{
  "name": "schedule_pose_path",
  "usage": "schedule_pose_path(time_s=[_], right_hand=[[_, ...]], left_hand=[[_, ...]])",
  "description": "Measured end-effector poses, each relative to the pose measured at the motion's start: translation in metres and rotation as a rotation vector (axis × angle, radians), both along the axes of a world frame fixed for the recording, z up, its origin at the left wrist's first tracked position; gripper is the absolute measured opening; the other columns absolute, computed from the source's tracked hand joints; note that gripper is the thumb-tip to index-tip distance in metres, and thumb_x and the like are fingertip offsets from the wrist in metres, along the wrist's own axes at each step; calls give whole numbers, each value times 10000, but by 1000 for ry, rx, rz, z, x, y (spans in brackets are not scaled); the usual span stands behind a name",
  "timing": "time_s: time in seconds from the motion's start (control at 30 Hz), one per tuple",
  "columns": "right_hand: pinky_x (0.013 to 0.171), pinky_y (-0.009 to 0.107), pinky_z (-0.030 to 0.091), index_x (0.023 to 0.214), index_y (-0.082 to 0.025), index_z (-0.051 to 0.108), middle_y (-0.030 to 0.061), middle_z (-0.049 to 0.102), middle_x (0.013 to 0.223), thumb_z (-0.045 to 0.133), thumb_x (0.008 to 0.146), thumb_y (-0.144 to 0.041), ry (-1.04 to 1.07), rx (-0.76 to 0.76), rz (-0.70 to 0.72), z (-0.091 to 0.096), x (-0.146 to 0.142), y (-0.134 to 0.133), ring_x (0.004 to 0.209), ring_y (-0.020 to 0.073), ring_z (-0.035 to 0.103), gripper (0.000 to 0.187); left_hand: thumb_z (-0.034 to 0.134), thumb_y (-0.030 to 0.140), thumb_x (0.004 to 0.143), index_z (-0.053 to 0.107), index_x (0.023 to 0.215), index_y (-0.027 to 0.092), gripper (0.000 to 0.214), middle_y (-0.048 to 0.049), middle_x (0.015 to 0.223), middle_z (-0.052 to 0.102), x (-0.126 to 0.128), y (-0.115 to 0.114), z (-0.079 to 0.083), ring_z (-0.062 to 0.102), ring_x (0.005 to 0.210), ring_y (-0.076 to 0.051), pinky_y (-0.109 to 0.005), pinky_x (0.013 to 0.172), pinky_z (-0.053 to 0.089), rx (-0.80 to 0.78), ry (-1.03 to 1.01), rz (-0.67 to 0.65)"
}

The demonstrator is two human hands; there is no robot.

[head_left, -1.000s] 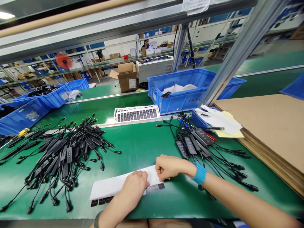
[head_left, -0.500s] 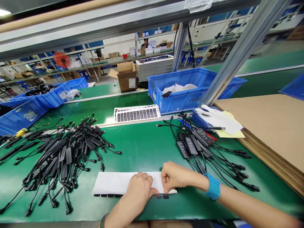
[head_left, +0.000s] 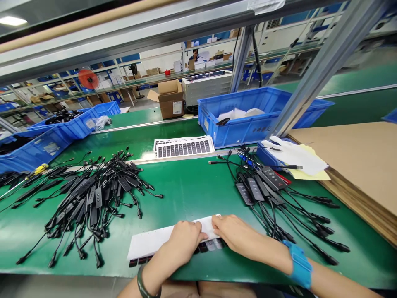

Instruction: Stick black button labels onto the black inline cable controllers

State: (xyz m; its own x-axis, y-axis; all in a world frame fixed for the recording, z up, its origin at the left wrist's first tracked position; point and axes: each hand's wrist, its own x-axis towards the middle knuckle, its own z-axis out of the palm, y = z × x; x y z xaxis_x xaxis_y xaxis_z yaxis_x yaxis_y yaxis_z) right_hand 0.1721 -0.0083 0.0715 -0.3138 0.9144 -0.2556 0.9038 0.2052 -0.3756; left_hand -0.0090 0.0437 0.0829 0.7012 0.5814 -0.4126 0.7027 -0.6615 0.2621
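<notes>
A long white backing strip (head_left: pixel 151 243) lies near the bench's front edge, with a row of small dark stickers (head_left: pixel 207 246) showing along its lower edge. My left hand (head_left: pixel 185 240) lies on the strip's middle, fingers curled and pressing it down. My right hand (head_left: pixel 236 238) touches the strip's right end, fingers together on the paper. A blue band (head_left: pixel 298 264) is on my right wrist, a dark bracelet on the left one.
A big heap of black inline-control cables (head_left: pixel 89 198) lies left, a smaller set (head_left: pixel 266 190) right. A sticker sheet (head_left: pixel 183 147) lies behind, then a blue bin (head_left: pixel 254 120). Cardboard sheets (head_left: pixel 356 165) and white papers (head_left: pixel 294 155) are at right. More blue bins (head_left: pixel 56 136) stand far left.
The strip has tilted, its right end lifting away from me. My right hand has opened flatter onto its right end, and more dark stickers show beneath the edge. The view shifted slightly.
</notes>
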Motion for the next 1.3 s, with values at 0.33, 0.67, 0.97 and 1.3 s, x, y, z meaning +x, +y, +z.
schedule_pose_path(time_s=[0.33, 0.67, 0.97, 1.3], right_hand=[[549, 292, 264, 767, -237, 383, 57, 639, 717, 333, 958, -186, 83, -31, 55, -14, 12, 14, 619, 213, 595, 204], [620, 322, 332, 752, -247, 390, 57, 592, 727, 308, 943, -287, 218, -105, 56, -25, 20, 22, 668, 235, 547, 212], [651, 309, 385, 762, -251, 488, 41, 611, 743, 412, 879, -323, 264, -148, 7, -28, 27, 23, 737, 241, 579, 158], [672, 291, 414, 869, -251, 533, 4, 572, 739, 498, 820, -349, 486, -140, -130, -22, 24, 18, 726, 206, 552, 115]], left_hand=[[459, 263, 961, 632, 967, 126, 221, -147, 945, 696, -49, 9, 4, 672, 839, -272, -344, 736, 473, 58, 9, 130], [620, 274, 877, 647, 883, 194, 85, -14, 925, 656, -122, 27, 12, 621, 820, -147, -215, 718, 430, 15, -108, 144], [532, 257, 916, 593, 934, 192, 91, -32, 950, 581, -141, 26, -9, 561, 891, -170, -272, 814, 441, 65, -181, 266], [459, 349, 943, 594, 1153, 233, 275, -95, 1214, 564, -188, 15, -4, 491, 1144, -228, -378, 1021, 369, -59, -525, 296]])
